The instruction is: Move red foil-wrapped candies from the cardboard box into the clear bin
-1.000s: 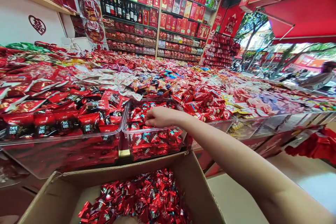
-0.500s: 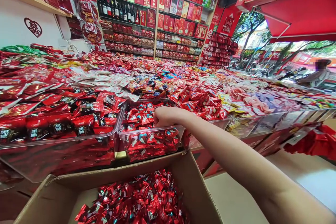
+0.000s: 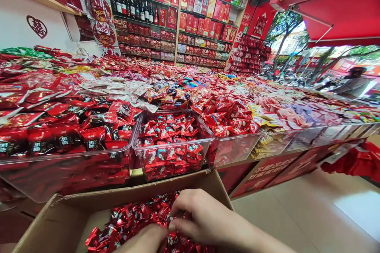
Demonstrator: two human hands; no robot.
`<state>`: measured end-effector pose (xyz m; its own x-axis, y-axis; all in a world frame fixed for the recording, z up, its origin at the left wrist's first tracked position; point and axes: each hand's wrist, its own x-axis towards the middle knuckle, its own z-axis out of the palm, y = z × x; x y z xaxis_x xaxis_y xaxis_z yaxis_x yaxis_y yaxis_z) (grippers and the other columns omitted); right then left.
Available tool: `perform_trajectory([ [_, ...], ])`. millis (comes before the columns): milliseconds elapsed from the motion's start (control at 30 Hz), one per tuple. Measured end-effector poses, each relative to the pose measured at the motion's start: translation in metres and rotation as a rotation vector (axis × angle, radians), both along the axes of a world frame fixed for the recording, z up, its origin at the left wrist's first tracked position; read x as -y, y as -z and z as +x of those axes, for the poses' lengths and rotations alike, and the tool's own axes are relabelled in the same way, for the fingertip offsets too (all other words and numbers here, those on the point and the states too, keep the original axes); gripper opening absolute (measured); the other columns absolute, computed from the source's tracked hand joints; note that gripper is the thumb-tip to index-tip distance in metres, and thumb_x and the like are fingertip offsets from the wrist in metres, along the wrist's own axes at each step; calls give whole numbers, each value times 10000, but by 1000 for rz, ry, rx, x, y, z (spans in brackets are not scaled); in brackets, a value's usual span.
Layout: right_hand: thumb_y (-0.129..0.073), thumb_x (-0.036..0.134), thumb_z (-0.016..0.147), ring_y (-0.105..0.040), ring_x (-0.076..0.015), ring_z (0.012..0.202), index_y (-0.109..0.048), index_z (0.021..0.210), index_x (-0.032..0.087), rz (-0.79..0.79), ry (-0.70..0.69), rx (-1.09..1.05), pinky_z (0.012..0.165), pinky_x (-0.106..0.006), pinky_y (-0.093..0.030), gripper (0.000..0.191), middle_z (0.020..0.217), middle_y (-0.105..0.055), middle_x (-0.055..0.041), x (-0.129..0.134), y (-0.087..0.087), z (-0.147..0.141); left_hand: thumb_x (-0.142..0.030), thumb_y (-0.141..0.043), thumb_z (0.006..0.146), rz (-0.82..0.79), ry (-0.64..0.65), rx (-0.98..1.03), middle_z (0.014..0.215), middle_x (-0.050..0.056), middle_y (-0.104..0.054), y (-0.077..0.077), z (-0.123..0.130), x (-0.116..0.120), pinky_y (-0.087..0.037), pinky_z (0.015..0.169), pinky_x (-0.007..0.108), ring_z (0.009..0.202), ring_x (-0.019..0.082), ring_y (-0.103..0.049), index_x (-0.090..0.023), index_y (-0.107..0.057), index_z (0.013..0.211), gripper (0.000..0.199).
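Arching over the red foil-wrapped candies [image 3: 130, 221] in an open cardboard box [image 3: 53, 227], the right hand [image 3: 204, 219] has its fingers half curled, thumb below them; I can't tell from here whether it grips any. Close beside it the left hand [image 3: 148, 239] is blurred, its fingertips hidden, so its hold is unclear too. Just beyond the box, a clear bin [image 3: 175, 144] sits filled with small red candies [image 3: 169, 127], between black-and-red packets [image 3: 67, 138] and larger red packets [image 3: 230, 116]. Wine bottles [image 3: 133, 10] stand along the back
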<state>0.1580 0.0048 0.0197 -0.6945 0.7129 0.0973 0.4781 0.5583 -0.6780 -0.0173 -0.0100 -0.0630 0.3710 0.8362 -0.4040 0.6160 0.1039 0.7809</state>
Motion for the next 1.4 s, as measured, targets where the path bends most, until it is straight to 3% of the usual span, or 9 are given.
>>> perform_trajectory([
  [100, -668, 363, 568, -496, -103, 624, -523, 953, 183, -356, 225, -227, 521, -201, -400, 448, 819, -558, -24, -3, 41, 5, -265, -592, 644, 32, -46, 99, 590, -73, -489, -14, 5, -13, -377, 533, 243, 578, 110, -482, -184, -502, 689, 129],
  [233, -714, 331, 508, -488, -71, 530, -512, 849, 168, -788, 253, -669, 493, -202, -410, 428, 686, -546, 22, -4, 53, -2, -265, -528, 694, -54, -198, 385, 663, -55, -510, -42, 16, -13, -369, 570, 229, 592, 91, -455, -180, -460, 791, 146],
  [467, -699, 242, 546, -523, -77, 499, -542, 693, 138, -837, 328, -909, 524, -224, -412, 240, 559, -570, 32, -6, 35, -8, -350, -529, 717, -135, -377, 617, 656, -47, -562, -66, 19, -6, -386, 586, 205, 617, 85, -484, -199, -532, 802, 173],
  [600, -730, 134, 484, -541, -63, 623, -560, 797, 147, -865, 416, -1016, 622, -213, -428, 355, 750, -593, 11, -8, 27, -11, -241, -603, 679, -120, -366, 672, 793, -40, -608, -70, 15, -9, -409, 746, 223, 806, 107, -537, -220, -524, 867, 205],
  [733, -719, 159, 519, -541, -67, 598, -568, 817, 153, -952, 394, -1119, 574, -206, -432, 334, 745, -589, 9, -5, 31, -17, -233, -641, 637, -23, -445, 616, 780, -38, -630, -76, 13, -9, -437, 712, 239, 748, 119, -558, -217, -553, 851, 232],
  [933, -699, 156, 555, -535, -74, 540, -602, 692, 166, -863, 403, -1175, 528, -208, -434, 168, 658, -612, 18, 0, 43, -16, -251, -601, 687, -182, -472, 714, 856, -22, -664, -75, 14, -8, -430, 759, 219, 838, 122, -565, -224, -595, 919, 234],
  [1200, -681, 159, 577, -567, -140, 782, -668, 699, 231, -558, 440, -1060, 753, -297, -444, 142, 815, -622, -3, -3, 45, -5, -235, -530, 746, -530, -560, 981, 736, -1, -694, -82, 16, -6, -474, 551, 158, 602, 75, -590, -222, -633, 918, 201],
  [1300, -669, 167, 594, -558, -160, 830, -671, 734, 242, -400, 392, -959, 784, -316, -435, 159, 847, -615, -19, -2, 43, -2, -273, -565, 716, -515, -541, 909, 691, -18, -676, -84, 15, -5, -464, 527, 143, 584, 66, -583, -211, -635, 882, 191],
  [1400, -652, 173, 617, -546, -140, 817, -628, 846, 246, -421, 441, -1001, 729, -280, -450, 242, 920, -583, -20, 0, 44, -5, -209, -642, 643, -371, -536, 798, 744, -41, -675, -82, 16, -5, -459, 635, 156, 684, 78, -584, -221, -616, 868, 226],
])
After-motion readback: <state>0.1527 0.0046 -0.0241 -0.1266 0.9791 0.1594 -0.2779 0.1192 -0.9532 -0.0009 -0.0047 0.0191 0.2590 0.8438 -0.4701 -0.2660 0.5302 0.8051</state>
